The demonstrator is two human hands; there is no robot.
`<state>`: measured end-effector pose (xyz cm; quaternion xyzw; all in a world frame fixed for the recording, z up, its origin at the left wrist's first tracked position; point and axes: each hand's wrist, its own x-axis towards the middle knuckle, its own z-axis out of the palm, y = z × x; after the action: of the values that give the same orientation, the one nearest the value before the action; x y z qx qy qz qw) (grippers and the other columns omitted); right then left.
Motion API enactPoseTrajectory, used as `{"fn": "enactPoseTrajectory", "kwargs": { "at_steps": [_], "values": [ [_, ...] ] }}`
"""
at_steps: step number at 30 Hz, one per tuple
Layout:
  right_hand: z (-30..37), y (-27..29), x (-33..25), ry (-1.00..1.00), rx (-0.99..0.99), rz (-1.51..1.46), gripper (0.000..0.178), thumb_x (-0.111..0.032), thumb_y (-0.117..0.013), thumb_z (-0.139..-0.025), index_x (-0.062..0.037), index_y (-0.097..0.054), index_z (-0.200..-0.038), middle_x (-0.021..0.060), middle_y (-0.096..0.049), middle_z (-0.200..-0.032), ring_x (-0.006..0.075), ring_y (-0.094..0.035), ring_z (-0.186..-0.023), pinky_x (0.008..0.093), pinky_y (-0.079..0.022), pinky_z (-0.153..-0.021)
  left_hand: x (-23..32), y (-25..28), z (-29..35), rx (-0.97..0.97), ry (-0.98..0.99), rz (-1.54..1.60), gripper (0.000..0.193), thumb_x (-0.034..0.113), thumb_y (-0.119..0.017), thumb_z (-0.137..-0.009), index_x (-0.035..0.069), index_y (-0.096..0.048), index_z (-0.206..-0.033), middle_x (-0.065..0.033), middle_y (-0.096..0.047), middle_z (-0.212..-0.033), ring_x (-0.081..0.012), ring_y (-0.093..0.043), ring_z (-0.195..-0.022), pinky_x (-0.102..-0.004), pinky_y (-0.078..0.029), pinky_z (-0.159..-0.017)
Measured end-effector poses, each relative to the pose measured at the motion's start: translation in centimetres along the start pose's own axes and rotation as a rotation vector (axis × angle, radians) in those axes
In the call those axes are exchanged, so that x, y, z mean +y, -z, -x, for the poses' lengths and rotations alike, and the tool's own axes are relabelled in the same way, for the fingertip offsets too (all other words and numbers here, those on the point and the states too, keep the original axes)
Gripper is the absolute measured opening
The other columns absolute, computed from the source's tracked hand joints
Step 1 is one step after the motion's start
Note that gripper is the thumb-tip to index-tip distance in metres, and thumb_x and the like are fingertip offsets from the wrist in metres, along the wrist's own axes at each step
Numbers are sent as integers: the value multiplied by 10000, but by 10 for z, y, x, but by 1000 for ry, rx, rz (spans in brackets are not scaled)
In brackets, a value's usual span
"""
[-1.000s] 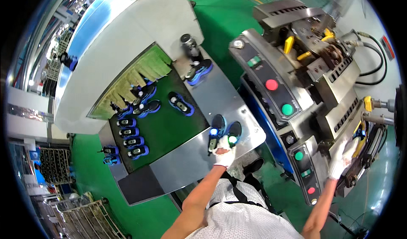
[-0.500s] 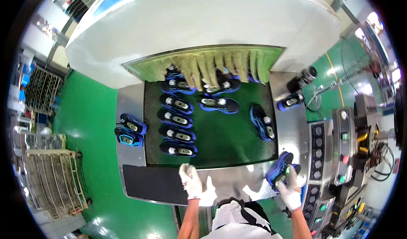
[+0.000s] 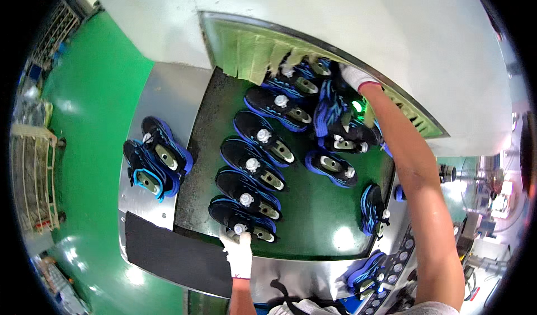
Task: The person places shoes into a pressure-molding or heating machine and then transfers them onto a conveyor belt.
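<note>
White-gloved, the left hand (image 3: 239,252) rested at the near edge of the green conveyor belt (image 3: 313,214), its grip pinched on the nearest black-and-blue shoe (image 3: 244,220). At the belt's far end, the right hand (image 3: 353,76) reached among shoes by the green curtain strips (image 3: 249,55); its grip I cannot tell.

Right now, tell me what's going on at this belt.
A person in white gloves works over a dark green conveyor belt carrying black-and-blue shoes. The left hand touches the nearest shoe at the belt's near edge. The right hand reaches far across to the shoes by the green strip curtain. Two more shoes sit on the metal side table.
</note>
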<state>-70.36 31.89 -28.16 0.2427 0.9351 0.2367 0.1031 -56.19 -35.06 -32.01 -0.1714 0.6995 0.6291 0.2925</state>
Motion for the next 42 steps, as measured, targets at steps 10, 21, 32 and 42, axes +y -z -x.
{"fn": "enactPoseTrajectory", "kwargs": {
  "at_steps": [10, 21, 32, 42],
  "values": [
    [102, 104, -154, 9, -212, -707, 672, -555, -392, -1051, -5, -515, -1418, 319, -550, -1405, 446, -533, -1316, 468, -422, -1113, 3, 23, 3, 149, -14, -69, 979, 43, -675, -742, 24, -172, -1581, -182, -522, -1285, -251, -586, -1092, -394, -492, -992],
    [145, 139, -190, 310, 477, -669, 1048, -518, -824, -767, 26, -349, -1527, 275, -394, -1511, 470, -391, -1396, 577, -334, -1159, 9, 6, -17, -20, -123, 165, 1103, 4, -654, -687, 36, -73, -1625, -169, -416, -1493, -286, -477, -1346, -419, -375, -1168],
    [-13, 117, -172, 514, 156, -729, 498, -441, -727, -908, -17, -712, -1170, 139, -746, -1076, 309, -701, -990, 431, -551, -851, 116, -83, -85, 49, -72, -70, 1118, 151, -657, -734, 42, -25, -1650, -218, -398, -1544, -289, -457, -1359, -342, -347, -1145],
    [-87, 38, -125, 362, 31, -590, 530, -428, -692, -948, -32, -604, -1289, 173, -658, -1238, 322, -643, -1100, 413, -506, -943, 200, -147, -184, -78, -34, -106, 1281, 142, -846, -750, -35, 97, -1600, -134, -654, -1121, -205, -647, -995, -335, -549, -879]
  ]
}}
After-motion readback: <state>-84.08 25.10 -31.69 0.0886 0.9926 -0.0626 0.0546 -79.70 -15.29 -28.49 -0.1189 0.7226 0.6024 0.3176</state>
